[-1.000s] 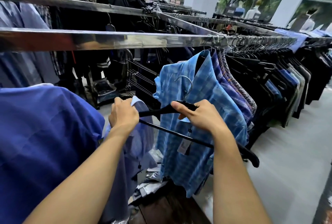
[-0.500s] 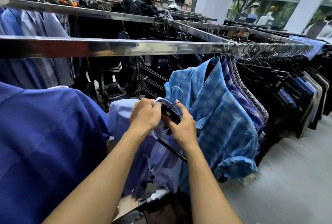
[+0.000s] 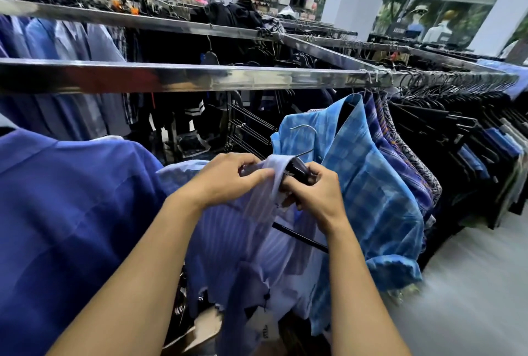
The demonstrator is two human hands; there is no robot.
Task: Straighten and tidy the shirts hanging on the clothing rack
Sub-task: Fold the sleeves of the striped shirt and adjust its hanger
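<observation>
A pale blue striped shirt (image 3: pixel 257 244) hangs off the rail between my hands, on a black hanger (image 3: pixel 298 171). My left hand (image 3: pixel 228 178) pinches the shirt's collar. My right hand (image 3: pixel 317 193) grips the hanger's neck beside the collar; the hanger's lower bar (image 3: pixel 300 237) sticks out below my wrist. Above runs the chrome rack rail (image 3: pixel 228 77). A light blue plaid shirt (image 3: pixel 368 184) hangs on the rail just right of my hands. A dark blue shirt (image 3: pixel 65 213) fills the left.
Dark garments on black hangers (image 3: pixel 457 133) crowd the rail to the right. A second rail (image 3: pixel 171 24) with more shirts runs behind. Grey floor (image 3: pixel 471 284) lies at the lower right. Paper and packaging (image 3: pixel 200 327) lie under the rack.
My hands came together at the hanger's neck. The left hand shifted from the shirt's shoulder to the collar, and the right from the hanger's arm to its neck. The striped shirt now drapes over the hanger.
</observation>
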